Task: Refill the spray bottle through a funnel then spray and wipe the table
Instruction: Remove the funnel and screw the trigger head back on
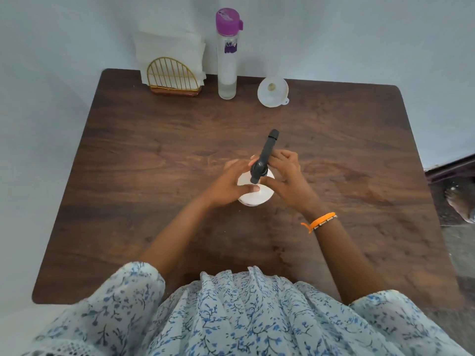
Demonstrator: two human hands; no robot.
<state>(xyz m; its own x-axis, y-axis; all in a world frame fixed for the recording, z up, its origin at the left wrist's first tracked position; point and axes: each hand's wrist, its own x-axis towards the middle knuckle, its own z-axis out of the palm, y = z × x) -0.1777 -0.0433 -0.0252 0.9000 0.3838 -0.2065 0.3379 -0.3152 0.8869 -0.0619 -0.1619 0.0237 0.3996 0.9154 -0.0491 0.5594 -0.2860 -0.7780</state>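
Standing upright near the middle of the dark wooden table (pixel 359 140), the white spray bottle (pixel 253 197) is held by the left hand (pixel 227 182), fingers and thumb curled round its body. The right hand (pixel 286 176) curls round the black trigger head (pixel 263 160), apparently at the collar, though the grip is partly hidden. Along the far edge stand a napkin holder (pixel 173 78), a purple-capped water bottle (pixel 227 55) and a white funnel (pixel 273 92), well apart from the hands.

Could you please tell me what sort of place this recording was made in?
Probably a room in a home: a small wooden table pushed into a corner of plain pale walls, with a gold napkin holder on it and a bare foot on the floor alongside.
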